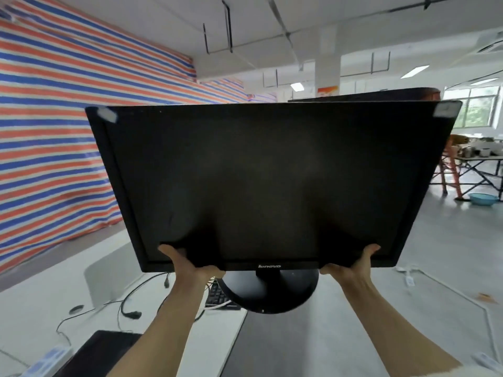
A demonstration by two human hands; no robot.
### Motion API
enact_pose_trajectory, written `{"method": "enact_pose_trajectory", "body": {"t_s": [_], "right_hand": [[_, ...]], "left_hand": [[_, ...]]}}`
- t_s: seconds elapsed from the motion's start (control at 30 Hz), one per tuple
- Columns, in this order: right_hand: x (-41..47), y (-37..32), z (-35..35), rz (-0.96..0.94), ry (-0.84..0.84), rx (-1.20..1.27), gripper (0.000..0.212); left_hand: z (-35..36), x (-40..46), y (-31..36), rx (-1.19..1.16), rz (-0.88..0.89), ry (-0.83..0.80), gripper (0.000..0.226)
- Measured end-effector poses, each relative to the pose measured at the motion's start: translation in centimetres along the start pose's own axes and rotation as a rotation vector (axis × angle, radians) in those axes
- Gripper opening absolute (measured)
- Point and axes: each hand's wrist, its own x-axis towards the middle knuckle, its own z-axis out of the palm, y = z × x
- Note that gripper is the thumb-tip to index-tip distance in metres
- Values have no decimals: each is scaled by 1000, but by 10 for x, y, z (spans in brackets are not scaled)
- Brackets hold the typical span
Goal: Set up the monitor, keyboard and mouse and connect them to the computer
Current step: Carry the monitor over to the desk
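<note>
Black monitor (272, 180) held aloft (screen dark), left hand (187, 263), right hand (351, 263) each gripping its bottom edge

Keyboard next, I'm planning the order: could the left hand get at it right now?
Probably not: the left hand and right hand both grip the lifted monitor, whose base hangs over the keyboard.

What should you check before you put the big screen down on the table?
1. Both hands holding: left hand and right hand grip the monitor's bottom edge. Ok.
2. Stand attached. Ok.
3. Landing spot clear: cables and keyboard lie on the table below. Not ok.
4. Monitor level: tilted, right side higher. Not ok.
5. Monitor's own cable free: hidden behind. Cannot tell.
</note>
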Motion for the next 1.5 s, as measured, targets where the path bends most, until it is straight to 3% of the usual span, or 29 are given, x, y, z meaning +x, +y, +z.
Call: {"method": "enact_pose_trajectory", "body": {"t_s": [0.2, 0.3, 0.57, 0.73, 1.03, 1.13, 1.2, 1.27, 1.33, 1.4, 1.5], "right_hand": [[122, -15, 14, -14, 9, -27, 82], [194, -29, 14, 10, 6, -22, 83], [363, -90, 49, -16, 68, -154, 77], [471, -121, 62, -21, 126, -195, 79], [687, -151, 73, -67, 249, -227, 79], [761, -161, 95, -86, 200, -211, 82], [811, -167, 111, -118, 204, -325, 74], [865, -177, 131, -134, 284, -136, 84], [911, -190, 145, -139, 199, -104, 92], [947, -196, 158, -220, 224, -221, 77], [1021, -215, 169, -222, 268, -353, 77]], "left_hand": [[24, 125, -19, 47, -50, 31, 130], [37, 185, -41, -42, -98, 54, 130], [109, 338, -93, -124, -19, 149, 131], [162, 418, -119, -163, -30, 193, 106], [210, 631, -154, -135, -32, 169, 118], [241, 701, -159, -177, 8, 181, 106], [262, 752, -163, -194, 23, 206, 100], [288, 811, -167, -181, 13, 199, 99], [306, 857, -172, -174, 3, 213, 99], [320, 902, -178, -173, 4, 225, 101], [338, 973, -193, -191, -27, 180, 118]]}}
